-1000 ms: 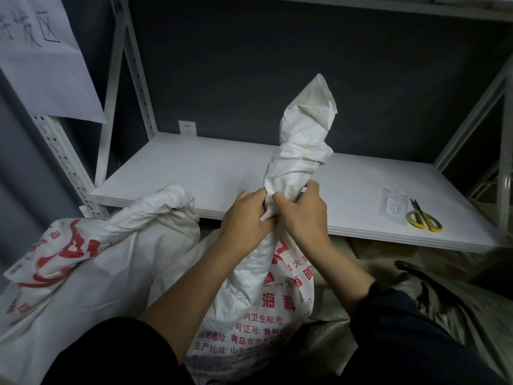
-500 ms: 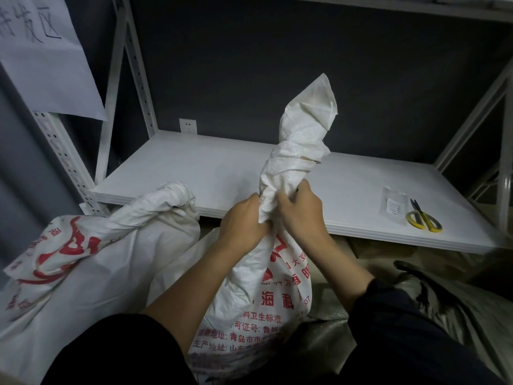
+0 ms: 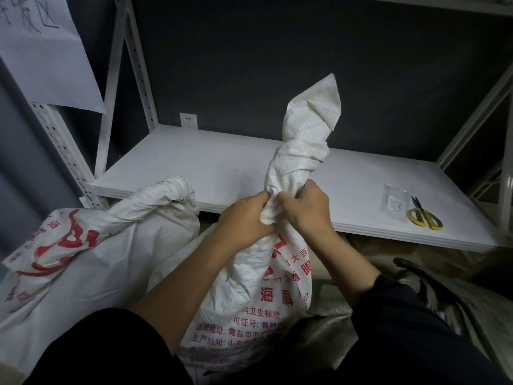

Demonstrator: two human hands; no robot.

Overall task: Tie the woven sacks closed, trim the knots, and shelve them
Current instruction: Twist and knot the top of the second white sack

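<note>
A white woven sack [image 3: 258,279] with red printing stands in front of me, its top twisted into an upright neck [image 3: 302,151]. My left hand [image 3: 244,218] and my right hand [image 3: 308,207] both grip the base of that neck, side by side, fingers closed around the fabric. A second white woven sack [image 3: 83,251] with red markings lies to the left, its neck twisted and drooping toward the shelf edge. Yellow-handled scissors [image 3: 424,216] lie on the white shelf [image 3: 211,168] at the right.
A small clear packet [image 3: 395,204] lies beside the scissors. White perforated rack posts [image 3: 61,151] rise at left and right. A paper sign [image 3: 47,51] hangs at the upper left. Grey sacks [image 3: 458,301] lie low on the right, under the shelf.
Both hands shifted slightly up and down the neck while keeping their grip; the twisted neck leans a little more to the right and looks tighter.
</note>
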